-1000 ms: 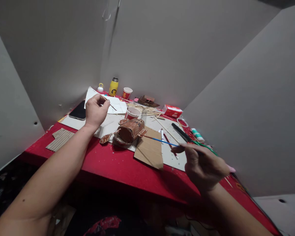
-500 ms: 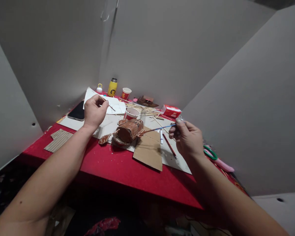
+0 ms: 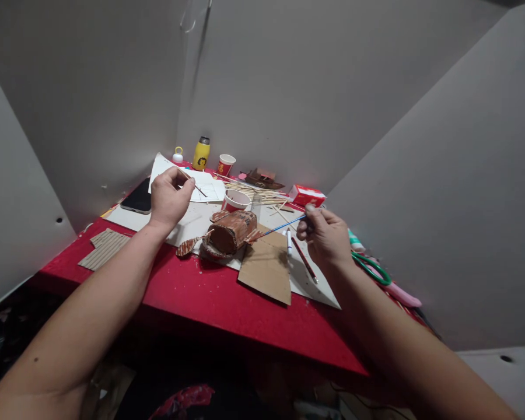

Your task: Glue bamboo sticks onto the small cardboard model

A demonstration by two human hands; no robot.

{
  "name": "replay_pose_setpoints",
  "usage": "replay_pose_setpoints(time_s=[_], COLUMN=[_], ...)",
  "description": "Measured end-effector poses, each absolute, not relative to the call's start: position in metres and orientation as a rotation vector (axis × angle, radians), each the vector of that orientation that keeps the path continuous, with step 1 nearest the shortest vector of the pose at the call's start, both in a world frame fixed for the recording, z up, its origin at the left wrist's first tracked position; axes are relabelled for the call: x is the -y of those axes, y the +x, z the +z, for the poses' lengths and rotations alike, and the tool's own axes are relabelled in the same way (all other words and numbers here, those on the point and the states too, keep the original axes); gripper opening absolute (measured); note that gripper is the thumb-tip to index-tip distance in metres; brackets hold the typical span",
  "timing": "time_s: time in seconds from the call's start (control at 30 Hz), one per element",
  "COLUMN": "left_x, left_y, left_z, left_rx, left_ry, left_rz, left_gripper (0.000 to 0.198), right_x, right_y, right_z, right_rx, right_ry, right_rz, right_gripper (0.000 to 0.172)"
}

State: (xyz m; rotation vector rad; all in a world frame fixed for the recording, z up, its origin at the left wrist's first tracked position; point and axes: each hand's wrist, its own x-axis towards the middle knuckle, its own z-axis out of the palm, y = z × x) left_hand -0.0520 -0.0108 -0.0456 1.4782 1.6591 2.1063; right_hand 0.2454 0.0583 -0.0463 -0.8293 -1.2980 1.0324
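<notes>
My right hand [image 3: 326, 236] pinches a blue-handled paintbrush [image 3: 284, 225], its tip against the right-hand fin of a brown-painted cardboard model [image 3: 240, 226]. The model has a hollow, barrel-like body with an open front end, and a striped paddle-shaped piece [image 3: 186, 247] sticks out at its left. To the left and above it, my left hand [image 3: 170, 197] is closed round a thin dark-tipped stick [image 3: 200, 190], held over white paper. Just behind the model stands a red-and-white paper cup [image 3: 236, 200].
A brown cardboard sheet [image 3: 265, 271], a white marker [image 3: 289, 244] and a dark red pencil [image 3: 305, 261] lie right of the model. Behind are loose wooden sticks [image 3: 262, 193], a yellow bottle [image 3: 202, 154] and a red box [image 3: 307, 196]. Green-handled scissors [image 3: 371, 268] lie beside my right forearm.
My right hand has shifted left and slightly up, bringing the paintbrush further toward the model's fin. My left hand and its stick stay nearly still.
</notes>
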Motion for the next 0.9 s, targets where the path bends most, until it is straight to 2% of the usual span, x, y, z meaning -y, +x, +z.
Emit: replay_pose_setpoints(time_s=[0.33,0.53,0.9], left_x=[0.011,0.011,0.012], left_y=[-0.052,-0.052,-0.051], left_z=[-0.046,-0.045,-0.043], left_rx=[-1.654,-1.668,-1.655], left_ry=[1.484,1.49,1.479], left_rz=[2.107,2.104,2.104], left_gripper=[0.015,0.014,0.015], right_x=[-0.075,-0.059,-0.073], right_y=[0.254,0.245,0.26], right_z=[-0.048,-0.049,-0.05], right_rx=[1.283,1.309,1.277], right_ry=[-0.822,-0.794,-0.778], right_rz=[0.918,0.999,0.817], right_gripper=[0.043,0.041,0.043])
